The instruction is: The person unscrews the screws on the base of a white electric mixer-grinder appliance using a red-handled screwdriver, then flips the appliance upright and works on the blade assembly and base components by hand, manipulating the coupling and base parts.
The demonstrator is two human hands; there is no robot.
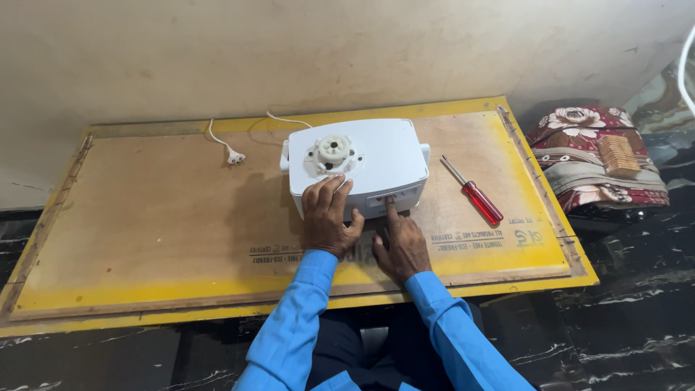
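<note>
The white appliance base point(358, 168) sits whole and closed in the middle of the bench point(145, 217), its round coupling point(334, 149) facing up, while the red-handled screwdriver point(474, 192) lies untouched just to its right, so I'd judge the work barely begun, with any opening up still ahead. The left hand point(327, 217) lies flat on the near top edge, fingers point(326, 190) spread and gripping nothing. The right hand point(402, 242) is loosely curled below the front face, one finger touching the front panel; the cord's plug point(234, 155) rests far left.
</note>
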